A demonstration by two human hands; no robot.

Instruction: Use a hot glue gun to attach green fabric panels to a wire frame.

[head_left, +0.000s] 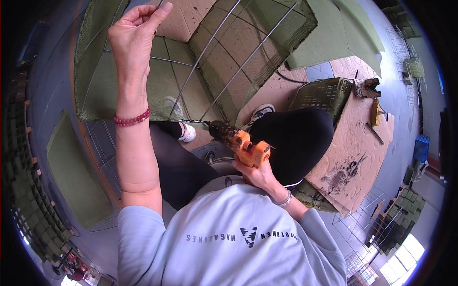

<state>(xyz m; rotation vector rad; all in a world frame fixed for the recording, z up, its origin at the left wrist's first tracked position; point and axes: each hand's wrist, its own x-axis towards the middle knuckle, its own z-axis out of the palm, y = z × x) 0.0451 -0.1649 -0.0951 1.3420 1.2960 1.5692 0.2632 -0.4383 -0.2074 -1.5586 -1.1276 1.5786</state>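
A wire frame covered with green fabric panels [131, 90] stands tilted between my knees, its bare metal rods crossing the opening. My left hand [133, 40] is raised at its far left, thumb and fingers pinched on a thin metal wire [161, 4] at the top of the view. My right hand [260, 174] grips an orange glue gun [238, 140] caked with dark residue. The gun's blackened nozzle points up and left, close to the near lower edge of the fabric, where dark stuff lines the edge. Whether the tip touches it I cannot tell.
Stained cardboard [334, 162] lies at my right with black-handled scissors [357, 164] on it. Beyond are a green plastic crate [315, 95], a dirty block [366, 88] and a yellow tool [377, 113]. A green panel [71, 171] leans at left.
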